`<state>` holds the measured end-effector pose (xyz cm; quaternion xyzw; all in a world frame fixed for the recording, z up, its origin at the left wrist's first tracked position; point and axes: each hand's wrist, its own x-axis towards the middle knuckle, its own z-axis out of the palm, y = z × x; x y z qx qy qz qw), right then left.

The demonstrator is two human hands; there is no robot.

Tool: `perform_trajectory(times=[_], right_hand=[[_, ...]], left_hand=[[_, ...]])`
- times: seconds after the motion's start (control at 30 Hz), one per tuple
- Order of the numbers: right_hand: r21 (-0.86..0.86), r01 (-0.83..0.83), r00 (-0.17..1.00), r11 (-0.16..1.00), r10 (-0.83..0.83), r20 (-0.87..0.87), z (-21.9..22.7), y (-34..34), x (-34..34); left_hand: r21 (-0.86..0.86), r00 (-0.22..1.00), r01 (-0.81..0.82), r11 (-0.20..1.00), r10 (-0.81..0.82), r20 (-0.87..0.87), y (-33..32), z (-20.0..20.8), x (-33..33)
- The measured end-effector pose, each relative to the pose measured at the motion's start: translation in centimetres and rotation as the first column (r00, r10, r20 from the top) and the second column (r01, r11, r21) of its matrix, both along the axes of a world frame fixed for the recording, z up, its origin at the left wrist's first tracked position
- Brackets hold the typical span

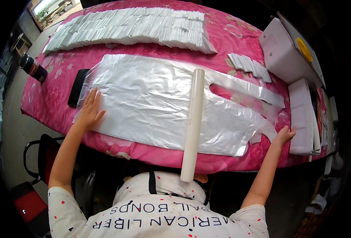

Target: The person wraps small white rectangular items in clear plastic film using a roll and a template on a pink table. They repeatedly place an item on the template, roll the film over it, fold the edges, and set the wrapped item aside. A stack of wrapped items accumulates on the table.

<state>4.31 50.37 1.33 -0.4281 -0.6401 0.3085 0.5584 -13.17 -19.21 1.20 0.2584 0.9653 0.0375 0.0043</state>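
A thin, see-through white plastic apron lies spread across the table, with a long cut-out at its right part. Across it rests a white pipe, its near end jutting past the table edge toward me. My left hand lies flat on the apron's left end, fingers stretched out. At the right, my right hand is closed at the tip of the apron's narrow strap; the fingertips are partly hidden. A black flat block sits at the apron's left edge, partly under the plastic.
Rows of folded white plastic packets line the far side. A few more packets lie at the right, by white foam boxes and a yellow ring. A dark bottle stands far left. Chairs are at the lower left.
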Motion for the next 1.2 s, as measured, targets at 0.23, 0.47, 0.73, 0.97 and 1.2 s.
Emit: perform_trajectory(times=[0.23, 0.47, 0.73, 0.97, 1.2], right_hand=[[0.313, -0.838, 0.523, 0.447, 0.493, 0.695, 3.8, -13.7, -5.1], [0.198, -0.841, 0.314, 0.503, 0.157, 0.936, -0.5, -9.1, -12.4], [0.305, -0.585, 0.341, 0.752, -0.114, 0.933, 4.1, -7.3, -9.0], [-0.051, -0.952, 0.161, 0.302, 0.636, 0.755, 1.9, -21.6, -3.3], [-0.046, -0.897, 0.161, 0.44, 0.421, 0.893, -0.9, -17.6, -2.9]], left_hand=[[0.001, 1.0, 0.026, 1.0, -0.026, -0.01, 2.7, 1.3, 0.2], [0.114, 0.99, 0.137, 0.984, -0.141, 0.023, 6.1, 1.8, 1.1], [0.083, 0.99, 0.14, 0.987, -0.141, 0.014, 8.3, 0.5, 1.7], [0.122, 0.996, 0.054, 0.991, -0.044, -0.08, 8.6, 0.7, -0.3], [0.041, 0.988, -0.041, 0.998, 0.047, -0.144, 5.1, -2.3, -2.0]])
